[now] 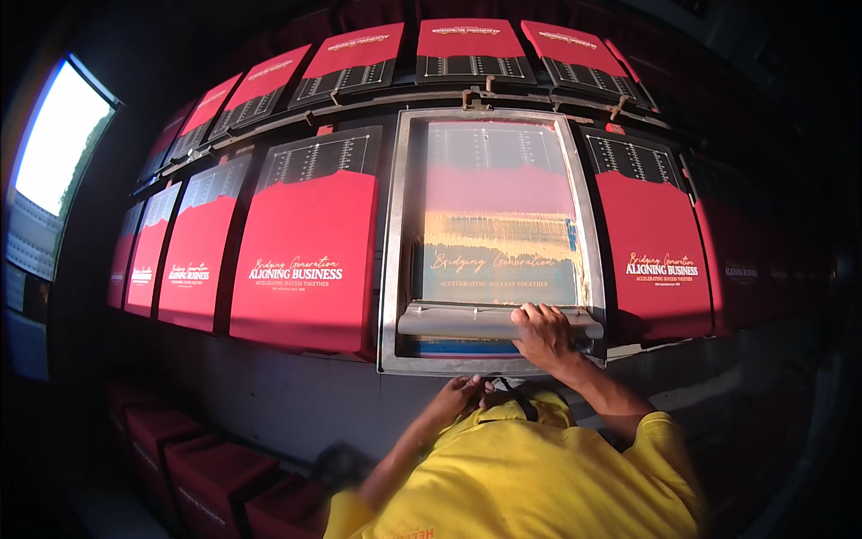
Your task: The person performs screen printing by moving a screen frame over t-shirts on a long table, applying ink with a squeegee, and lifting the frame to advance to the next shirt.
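A metal-edged printing screen lies over one of the red-and-black printed panels in the near row. Across its near end rests a long grey squeegee. My right hand is closed over the squeegee's right part, fingers curled round its top. Yellowish and blue ink streaks the mesh, and the panel's printing shows faintly through it. At my waist, just below the screen's near edge, my left hand has its fingers curled together. Whatever it may hold is too small to make out. A dark strap runs beside it.
Red-and-black panels flank the screen: one on the left, one on the right. A metal rail with clamps separates the near row from a far row. Red boxes stand low at left. A bright window is far left.
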### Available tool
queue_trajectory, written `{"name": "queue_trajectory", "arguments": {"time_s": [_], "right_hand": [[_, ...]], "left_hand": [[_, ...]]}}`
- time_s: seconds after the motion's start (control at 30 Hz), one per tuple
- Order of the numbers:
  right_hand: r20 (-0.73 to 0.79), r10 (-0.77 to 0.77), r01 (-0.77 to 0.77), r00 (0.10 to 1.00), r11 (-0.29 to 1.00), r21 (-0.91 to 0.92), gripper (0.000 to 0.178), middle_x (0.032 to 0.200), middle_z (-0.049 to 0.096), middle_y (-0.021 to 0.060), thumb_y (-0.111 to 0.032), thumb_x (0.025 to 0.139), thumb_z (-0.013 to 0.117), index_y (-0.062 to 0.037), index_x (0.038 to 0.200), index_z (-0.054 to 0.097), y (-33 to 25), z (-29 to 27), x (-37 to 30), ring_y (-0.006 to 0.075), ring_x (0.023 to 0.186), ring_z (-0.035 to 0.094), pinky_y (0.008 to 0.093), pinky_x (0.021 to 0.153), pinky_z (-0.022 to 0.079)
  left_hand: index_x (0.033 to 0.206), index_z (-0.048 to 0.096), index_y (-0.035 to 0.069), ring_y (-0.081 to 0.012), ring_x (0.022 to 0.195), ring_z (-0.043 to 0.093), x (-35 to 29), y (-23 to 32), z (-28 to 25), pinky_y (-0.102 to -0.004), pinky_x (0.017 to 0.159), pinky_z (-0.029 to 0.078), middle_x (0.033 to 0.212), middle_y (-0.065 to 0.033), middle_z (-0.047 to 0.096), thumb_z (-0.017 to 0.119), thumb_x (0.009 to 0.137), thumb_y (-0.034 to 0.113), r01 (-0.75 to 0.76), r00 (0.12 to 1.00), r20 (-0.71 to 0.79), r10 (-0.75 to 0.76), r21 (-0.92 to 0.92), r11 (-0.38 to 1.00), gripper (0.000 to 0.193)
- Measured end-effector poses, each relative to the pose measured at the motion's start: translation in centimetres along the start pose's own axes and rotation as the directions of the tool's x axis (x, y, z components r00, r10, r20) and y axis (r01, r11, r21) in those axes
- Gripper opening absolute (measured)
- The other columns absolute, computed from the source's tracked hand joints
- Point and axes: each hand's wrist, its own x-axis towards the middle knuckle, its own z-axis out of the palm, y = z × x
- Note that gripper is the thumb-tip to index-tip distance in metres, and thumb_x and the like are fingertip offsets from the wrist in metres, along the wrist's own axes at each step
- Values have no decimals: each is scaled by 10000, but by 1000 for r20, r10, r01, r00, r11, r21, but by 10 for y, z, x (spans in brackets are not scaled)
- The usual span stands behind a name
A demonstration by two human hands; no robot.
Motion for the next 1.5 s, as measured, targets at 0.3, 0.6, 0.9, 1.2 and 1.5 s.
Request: {"name": "queue_trajectory", "arguments": {"time_s": [0.3,0.6,0.9,1.2,1.5], "right_hand": [[-122,17,-25,992,997,-66,233,941,580,109,-93,802,592,-57,1028,552,-3,18,-10,291,888,594,432,753,480],[-367,35,-65,930,996,-68,331,937,581,104,-46,633,699,-36,946,592,46,10,-61,310,966,552,443,807,458],[-199,159,-153,967,987,41,440,987,580,68,-60,566,756,-67,973,590,24,-3,-81,297,981,541,456,812,438],[-30,215,-216,976,976,-32,782,1215,524,101,-293,564,877,-47,1214,519,17,15,-105,294,1104,506,466,885,412],[-121,170,-147,978,974,173,684,1229,538,170,-369,763,779,5,1269,512,32,8,-111,340,1105,517,467,940,413]], "left_hand": [[1148,592,10,-326,1191,475,-49,139,-21,-476,978,355,1212,-155,542,657,700,141,-103,622,261,738,962,-254,471],[876,608,18,-331,934,627,3,116,-64,-409,777,537,951,-160,617,563,711,-9,-117,635,256,729,964,-237,173],[1197,589,-9,-336,1214,568,-22,99,-59,-422,1020,467,1254,-170,615,581,729,4,-67,754,170,635,981,-184,468],[1330,431,-49,-392,1298,432,-36,62,-43,-470,1089,362,1342,-227,468,631,646,-31,-66,770,168,615,980,-186,713],[1414,380,-53,-387,1392,334,-55,73,-41,-443,1154,289,1458,-230,376,605,839,175,-185,798,171,578,982,-36,658]]}}
